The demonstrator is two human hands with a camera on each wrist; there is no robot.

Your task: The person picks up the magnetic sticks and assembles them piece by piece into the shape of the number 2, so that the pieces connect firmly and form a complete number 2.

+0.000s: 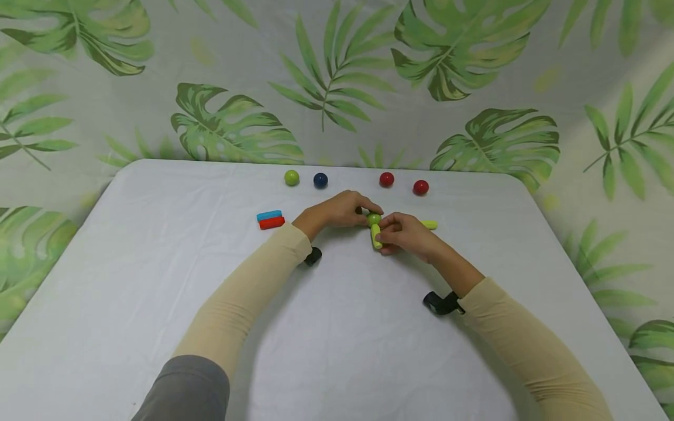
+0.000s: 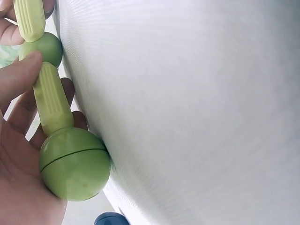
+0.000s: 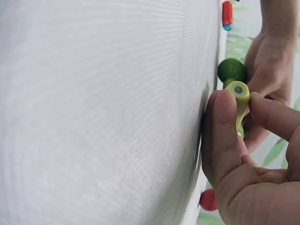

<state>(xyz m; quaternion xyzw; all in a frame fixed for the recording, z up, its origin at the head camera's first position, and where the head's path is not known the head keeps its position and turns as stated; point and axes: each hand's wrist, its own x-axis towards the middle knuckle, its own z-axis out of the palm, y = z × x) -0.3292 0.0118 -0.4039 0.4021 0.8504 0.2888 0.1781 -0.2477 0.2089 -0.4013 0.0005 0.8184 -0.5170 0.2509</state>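
Observation:
My left hand (image 1: 339,209) pinches a light green magnetic rod (image 2: 54,101) between thumb and fingers. One end of that rod meets a larger-looking green ball (image 2: 75,164) beside the palm; the other meets a second green ball (image 2: 49,47). From the second ball runs another light green rod (image 1: 376,236), pinched by my right hand (image 1: 408,235) between thumb and fingertips. Its near end shows a dark round dot in the right wrist view. Together the pieces form a chain low over the white table. In the head view, the left hand hides the first rod and its ball.
A loose green ball (image 1: 292,178), a dark blue ball (image 1: 320,180) and two red balls (image 1: 387,179) line the table's far side. Left of the hands lie a blue rod (image 1: 269,216) and a red rod (image 1: 271,223). One yellow-green rod (image 1: 429,224) lies behind the right hand.

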